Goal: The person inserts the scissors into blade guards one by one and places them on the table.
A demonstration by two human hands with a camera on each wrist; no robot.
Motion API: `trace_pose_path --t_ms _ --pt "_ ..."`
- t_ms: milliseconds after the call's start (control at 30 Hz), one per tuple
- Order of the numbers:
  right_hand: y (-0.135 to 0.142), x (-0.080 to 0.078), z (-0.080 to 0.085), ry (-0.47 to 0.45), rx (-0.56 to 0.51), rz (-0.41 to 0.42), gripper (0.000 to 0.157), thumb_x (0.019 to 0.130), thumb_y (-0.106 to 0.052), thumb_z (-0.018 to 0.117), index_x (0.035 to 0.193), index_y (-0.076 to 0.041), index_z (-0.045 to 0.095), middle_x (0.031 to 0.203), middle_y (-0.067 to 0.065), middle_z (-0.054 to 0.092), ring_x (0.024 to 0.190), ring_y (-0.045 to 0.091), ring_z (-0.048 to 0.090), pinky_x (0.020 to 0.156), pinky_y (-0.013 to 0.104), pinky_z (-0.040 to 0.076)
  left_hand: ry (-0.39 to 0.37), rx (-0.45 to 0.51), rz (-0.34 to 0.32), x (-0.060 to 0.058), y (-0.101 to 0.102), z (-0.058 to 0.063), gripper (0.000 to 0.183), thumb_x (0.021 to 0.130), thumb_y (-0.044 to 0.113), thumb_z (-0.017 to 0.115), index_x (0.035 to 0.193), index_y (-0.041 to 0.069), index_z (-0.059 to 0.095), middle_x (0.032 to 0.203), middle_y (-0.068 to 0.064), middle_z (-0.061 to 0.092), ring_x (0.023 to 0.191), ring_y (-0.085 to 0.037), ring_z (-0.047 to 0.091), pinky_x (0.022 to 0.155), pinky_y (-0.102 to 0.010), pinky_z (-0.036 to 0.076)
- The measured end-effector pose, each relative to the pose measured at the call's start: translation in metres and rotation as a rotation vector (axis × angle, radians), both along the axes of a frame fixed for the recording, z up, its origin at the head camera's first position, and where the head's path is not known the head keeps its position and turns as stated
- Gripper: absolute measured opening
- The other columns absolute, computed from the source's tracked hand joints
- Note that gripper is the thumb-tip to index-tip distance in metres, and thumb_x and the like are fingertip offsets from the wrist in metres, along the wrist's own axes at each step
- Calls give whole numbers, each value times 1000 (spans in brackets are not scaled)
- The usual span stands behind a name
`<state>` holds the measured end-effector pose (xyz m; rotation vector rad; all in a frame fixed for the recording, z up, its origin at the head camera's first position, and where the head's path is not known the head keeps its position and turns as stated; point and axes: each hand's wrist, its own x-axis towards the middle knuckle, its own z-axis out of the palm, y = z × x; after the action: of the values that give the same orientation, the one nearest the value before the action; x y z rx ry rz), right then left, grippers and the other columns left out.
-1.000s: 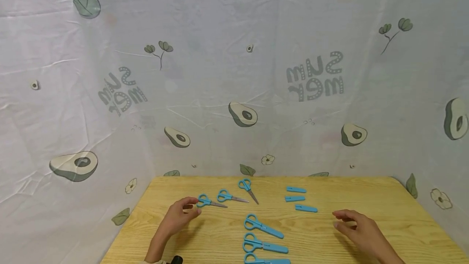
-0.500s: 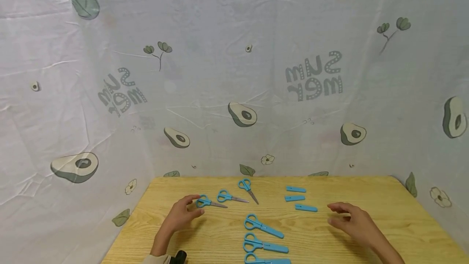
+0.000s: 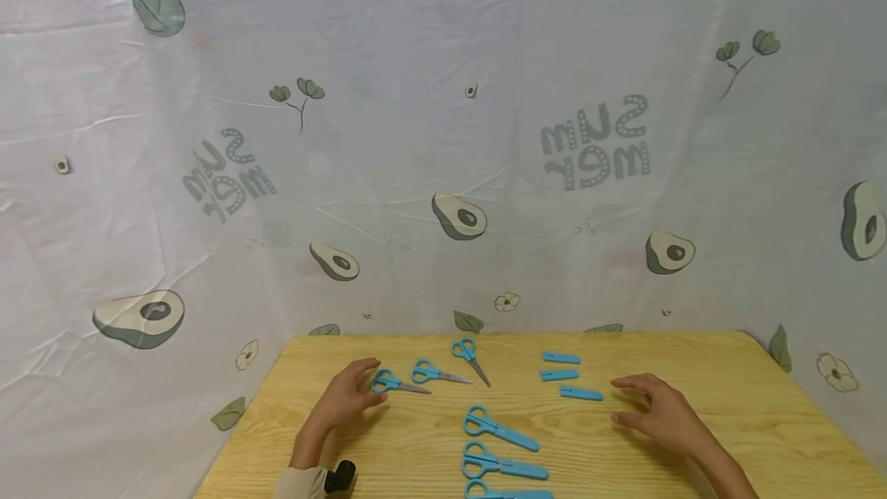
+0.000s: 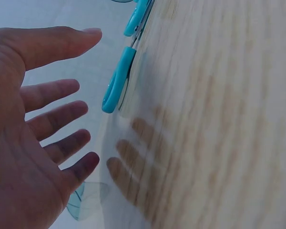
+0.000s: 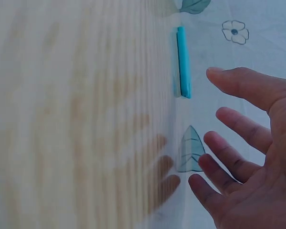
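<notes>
My left hand (image 3: 345, 397) hovers at the handles of the leftmost blue-handled scissors (image 3: 396, 385), fingers apart and holding nothing. In the left wrist view these scissors' handle (image 4: 125, 64) lies beyond my spread fingers. Two more scissors with bare blades, a middle pair (image 3: 440, 376) and a rear pair (image 3: 474, 361), lie to the right. My right hand (image 3: 654, 414) is held open just right of the nearest blue blade cover (image 3: 582, 393); the right wrist view shows a cover (image 5: 183, 62) past my thumb. Two further covers, a middle one (image 3: 560, 375) and a rear one (image 3: 561, 358), lie behind it.
Three scissors with covers on their blades lie in a column at the front middle: an upper pair (image 3: 516, 438), a middle pair (image 3: 523, 470) and a lowest pair (image 3: 527, 494) cut by the frame. A patterned curtain (image 3: 402, 152) rises behind the wooden table (image 3: 693, 364).
My right hand has moved left and slightly farther back, closer to the nearest blade cover. My left hand has shifted a little forward beside the leftmost scissors. Scissors and covers lie as before.
</notes>
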<state>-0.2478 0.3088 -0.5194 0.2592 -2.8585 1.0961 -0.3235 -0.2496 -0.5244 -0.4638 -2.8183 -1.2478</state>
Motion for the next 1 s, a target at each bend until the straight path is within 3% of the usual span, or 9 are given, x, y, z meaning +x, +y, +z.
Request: trace_pose_path --t_ms 233,467,633,1000 --pt "-1 -5 0 14 -41 52 54 92 -26 87 136 0 69 139 27 63 127 54 60 96 66 57 -5 20 -46 -9 5 1 70 91 16 87 151 -4 55 158 -27 53 150 -56 42 118 -73 40" --pt "-10 -15 4 26 -30 50 54 91 -29 87 135 -3 70 141 25 62 128 52 60 96 68 55 26 -23 -73 -18 9 1 68 92 14 86 150 -4 57 160 -27 51 151 -55 42 119 -72 40" --pt "-16 -22 6 18 -73 97 55 91 -25 87 136 1 69 141 25 62 129 54 59 96 67 56 24 -4 -82 -23 8 2 69 91 12 86 151 -6 55 160 -29 50 151 -56 41 119 -72 39" --pt "-23 -32 4 -22 -75 116 59 90 -24 88 140 0 67 141 25 63 131 55 56 98 68 55 1 23 -111 -32 5 -6 68 91 10 86 150 -6 56 162 -29 47 153 -57 36 121 -73 36"
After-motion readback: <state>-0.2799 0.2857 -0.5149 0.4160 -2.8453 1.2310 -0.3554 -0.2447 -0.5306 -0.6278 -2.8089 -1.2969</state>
